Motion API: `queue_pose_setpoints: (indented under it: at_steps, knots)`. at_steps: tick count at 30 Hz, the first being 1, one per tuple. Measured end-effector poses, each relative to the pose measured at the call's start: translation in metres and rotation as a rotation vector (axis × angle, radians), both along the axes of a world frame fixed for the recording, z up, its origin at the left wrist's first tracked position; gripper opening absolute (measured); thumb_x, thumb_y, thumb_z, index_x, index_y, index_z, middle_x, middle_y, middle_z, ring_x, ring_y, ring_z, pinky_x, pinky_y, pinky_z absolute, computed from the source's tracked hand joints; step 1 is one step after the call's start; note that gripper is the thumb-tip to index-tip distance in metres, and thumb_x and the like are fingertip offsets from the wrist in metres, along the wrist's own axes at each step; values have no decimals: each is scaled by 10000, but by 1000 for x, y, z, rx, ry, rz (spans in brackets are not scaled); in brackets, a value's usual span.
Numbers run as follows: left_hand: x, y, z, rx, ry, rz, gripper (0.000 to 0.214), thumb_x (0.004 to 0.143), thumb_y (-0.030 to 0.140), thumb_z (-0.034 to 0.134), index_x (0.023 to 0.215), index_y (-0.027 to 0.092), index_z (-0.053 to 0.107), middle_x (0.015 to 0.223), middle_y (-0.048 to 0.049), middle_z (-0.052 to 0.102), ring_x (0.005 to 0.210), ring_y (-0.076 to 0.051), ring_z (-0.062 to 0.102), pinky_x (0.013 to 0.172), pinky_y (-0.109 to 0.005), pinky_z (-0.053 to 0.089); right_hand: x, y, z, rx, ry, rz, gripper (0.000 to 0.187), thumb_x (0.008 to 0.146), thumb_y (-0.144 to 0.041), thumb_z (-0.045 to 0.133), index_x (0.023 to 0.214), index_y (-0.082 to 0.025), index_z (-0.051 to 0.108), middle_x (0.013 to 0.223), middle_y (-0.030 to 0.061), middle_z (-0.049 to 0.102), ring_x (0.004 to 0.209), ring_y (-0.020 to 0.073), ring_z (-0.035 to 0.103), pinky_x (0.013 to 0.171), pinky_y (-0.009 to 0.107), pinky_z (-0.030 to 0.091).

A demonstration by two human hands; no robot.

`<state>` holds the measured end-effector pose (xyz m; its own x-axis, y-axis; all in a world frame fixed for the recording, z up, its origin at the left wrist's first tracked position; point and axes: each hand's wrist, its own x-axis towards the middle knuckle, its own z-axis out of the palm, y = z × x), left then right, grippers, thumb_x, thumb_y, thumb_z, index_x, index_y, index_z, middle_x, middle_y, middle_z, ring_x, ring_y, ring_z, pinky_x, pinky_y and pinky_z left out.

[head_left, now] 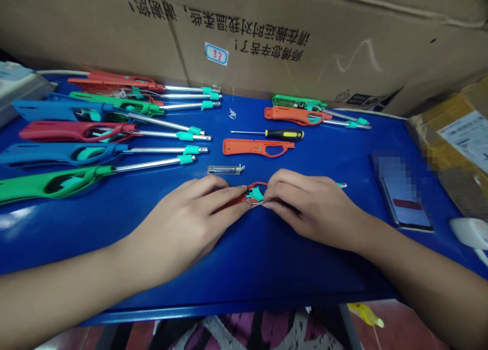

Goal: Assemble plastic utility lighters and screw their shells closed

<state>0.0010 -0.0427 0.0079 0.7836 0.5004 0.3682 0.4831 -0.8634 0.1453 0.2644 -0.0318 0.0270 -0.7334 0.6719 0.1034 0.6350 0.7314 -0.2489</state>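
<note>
Between my two hands lies an opened orange lighter [256,193] of the long-nosed kind, its teal trigger showing inside the handle loop. The fingers of my left hand [194,213] pinch its handle side. My right hand [305,202] closes on its other side and hides most of the nozzle; only the tip shows past the knuckles. Just beyond my hands is a clear fuel tank [224,170]. Behind that rest a loose orange handle half [257,147] and a black and yellow screwdriver [284,134].
Several coloured long lighters [80,131] lie in a row on the left of the blue table [267,274]. A green and an orange lighter [297,115] lie at the back right. A large cardboard box [244,30] stands behind; a phone [404,197] lies right.
</note>
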Motion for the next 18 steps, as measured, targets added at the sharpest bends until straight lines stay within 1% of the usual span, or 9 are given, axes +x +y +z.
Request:
queue_pose_setpoints:
  at_steps: [4,8,9,13,16,18]
  knots:
    - [-1,-1,-3,-34,-25,16,336,1001,157,556,1327,164,639,1292,-80,708,1086,-266,631,861,-425,596,1,1,-2,3,42,-24,164,1047,-280,477,1027,-201,620,1048,24,673,885,143,642,670,269,427]
    - [-1,-1,-3,-52,-46,73,308,1003,175,567,1301,143,640,1166,-95,738,1025,-243,647,821,-389,595,0,1,-4,-23,82,-36,140,1033,-256,507,1023,-205,636,1054,25,680,908,143,653,683,254,441]
    - [0,-1,-3,-52,-47,71,317,1002,174,568,1311,146,635,1172,-92,737,1028,-243,647,822,-389,595,-1,1,-4,-37,95,-46,136,1030,-251,514,1022,-204,641,1052,26,680,908,142,654,687,250,446]
    - [0,0,-2,-39,-27,15,356,1010,167,546,1359,180,616,1314,-57,703,1089,-262,633,870,-429,598,-1,0,-2,-107,145,-44,141,1018,-234,538,1023,-208,676,1047,21,678,905,135,655,733,246,471]
    - [-1,1,-2,-17,1,-6,341,1023,186,523,1344,161,636,1322,-67,703,1089,-282,633,851,-452,607,2,1,2,-173,183,-33,157,1008,-208,547,1039,-213,701,1071,20,682,917,132,655,767,251,481]
    - [-1,2,-2,-5,23,-12,342,1028,193,511,1341,154,644,1321,-76,704,1082,-286,639,837,-457,613,5,3,5,-202,215,-53,161,984,-162,564,1063,-199,700,1071,25,690,906,127,649,770,250,479]
